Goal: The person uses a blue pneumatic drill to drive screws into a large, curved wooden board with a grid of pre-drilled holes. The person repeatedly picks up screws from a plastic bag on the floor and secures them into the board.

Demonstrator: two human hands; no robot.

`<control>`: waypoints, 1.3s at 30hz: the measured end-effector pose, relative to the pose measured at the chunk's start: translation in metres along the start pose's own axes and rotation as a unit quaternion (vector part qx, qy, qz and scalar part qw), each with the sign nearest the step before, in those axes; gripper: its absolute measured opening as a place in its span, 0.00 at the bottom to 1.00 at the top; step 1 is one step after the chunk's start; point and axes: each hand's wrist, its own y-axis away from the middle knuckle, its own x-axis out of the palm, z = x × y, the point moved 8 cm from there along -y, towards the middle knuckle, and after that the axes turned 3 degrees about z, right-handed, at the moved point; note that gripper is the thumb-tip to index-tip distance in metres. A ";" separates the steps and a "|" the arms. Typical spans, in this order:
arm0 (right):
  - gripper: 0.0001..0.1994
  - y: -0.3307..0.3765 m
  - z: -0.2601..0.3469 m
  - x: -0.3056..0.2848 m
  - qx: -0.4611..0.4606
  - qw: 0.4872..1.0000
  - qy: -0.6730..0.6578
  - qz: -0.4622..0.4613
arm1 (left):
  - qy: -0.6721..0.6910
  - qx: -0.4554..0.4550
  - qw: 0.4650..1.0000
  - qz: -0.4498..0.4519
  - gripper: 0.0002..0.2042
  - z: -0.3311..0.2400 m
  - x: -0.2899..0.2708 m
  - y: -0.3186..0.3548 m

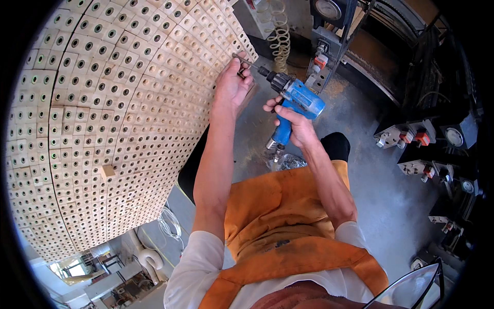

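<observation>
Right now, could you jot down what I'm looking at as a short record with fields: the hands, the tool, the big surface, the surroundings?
Left hand: fingers pinching a small dark metal bit at the edge of the blocks
Right hand: wrapped around the grip of the blue pistol-shaped power drill
Drill tip: pointing toward the left hand
Big surface: curved wall of pale square wooden blocks, each with a round hole
Odd piece: one plain wooden block sticking out
Clothing: orange apron
Surroundings: grey concrete floor, coiled hose

The curved wall of drilled wooden blocks (118, 103) closes off the left. On the right, open grey floor (381, 190) runs to the gauge-topped machines (442, 149).
</observation>
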 end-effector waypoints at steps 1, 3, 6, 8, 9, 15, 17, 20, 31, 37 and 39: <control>0.12 -0.002 0.001 0.000 0.001 1.000 0.000 -0.002 | -0.003 0.006 1.000 0.011 0.11 -0.001 0.002 -0.001; 0.12 -0.004 0.002 0.000 0.007 1.000 0.002 -0.008 | -0.007 0.018 0.999 0.029 0.12 0.001 0.003 -0.002; 0.11 -0.005 0.012 0.005 -0.003 0.998 0.066 -0.014 | -0.085 -0.033 0.995 -0.030 0.13 0.019 -0.014 0.005; 0.11 -0.004 0.016 0.008 -0.005 0.996 0.083 -0.014 | -0.082 -0.064 0.994 -0.019 0.11 0.031 -0.019 0.014; 0.11 -0.004 0.018 0.008 -0.006 0.996 0.092 -0.014 | -0.080 -0.079 0.994 -0.012 0.10 0.036 -0.021 0.019; 0.12 -0.006 0.019 0.006 0.006 0.996 0.090 -0.026 | -0.074 -0.109 0.991 -0.038 0.10 0.044 -0.043 0.041; 0.12 -0.007 0.019 0.005 0.005 0.995 0.101 -0.023 | -0.096 -0.113 0.987 -0.054 0.10 0.040 -0.046 0.047; 0.12 -0.007 0.020 0.004 0.001 0.994 0.104 -0.019 | -0.131 -0.106 0.984 -0.065 0.11 0.029 -0.037 0.050; 0.15 0.029 0.018 -0.011 0.042 0.995 0.085 0.019 | 0.009 -0.004 1.000 -0.009 0.10 -0.006 -0.022 0.033; 0.14 0.032 0.022 -0.022 0.061 0.994 0.083 0.031 | -0.077 -0.037 0.996 0.005 0.11 -0.004 -0.013 0.035; 0.14 0.032 0.019 -0.023 0.062 0.994 0.084 0.032 | -0.113 -0.051 0.992 -0.006 0.11 -0.002 -0.015 0.031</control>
